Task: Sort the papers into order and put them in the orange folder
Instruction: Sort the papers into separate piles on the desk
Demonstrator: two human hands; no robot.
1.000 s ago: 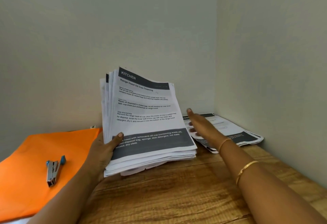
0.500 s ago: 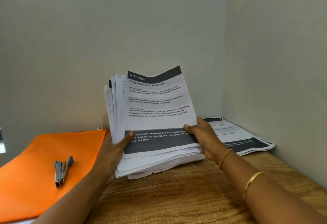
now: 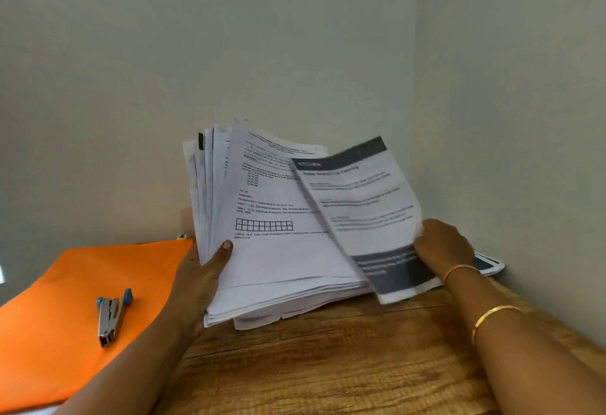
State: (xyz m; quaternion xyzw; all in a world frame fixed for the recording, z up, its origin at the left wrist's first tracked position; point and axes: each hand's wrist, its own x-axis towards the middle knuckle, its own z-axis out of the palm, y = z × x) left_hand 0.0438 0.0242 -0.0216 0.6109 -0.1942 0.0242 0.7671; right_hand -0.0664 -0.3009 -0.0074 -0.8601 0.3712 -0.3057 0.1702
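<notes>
Room: a corner where two plain pale walls meet, with a wooden tabletop pushed into it.
Stack of papers: at the middle of the view, propped steeply with its bottom edge on the tabletop and its top leaning toward the far wall. The sheets fan out unevenly at 10 o'clock. The exposed page carries printed text and a row of small boxes.
Left hand: grips the stack at its 8 o'clock corner, thumb pressed flat on the front page. The fingers are hidden behind the paper.
Top sheet: a page with a dark header band and a dark band near its foot, swung out to 3 o'clock of the stack. It is apart from the stack at its top and close to it along the lower edge. Its print is blurred.
Right hand: pinches the top sheet by its right edge, fingers curled round the paper.
Bangles: two thin gold ones on the right forearm.
Second pile: printed pages lying flat at 3 o'clock, in the corner behind the right hand, mostly hidden by it.
Orange folder: flat and closed on the tabletop at 8 o'clock, its near corner just beside the left hand.
Stapler: metal with blue ends, lying on the folder.
</notes>
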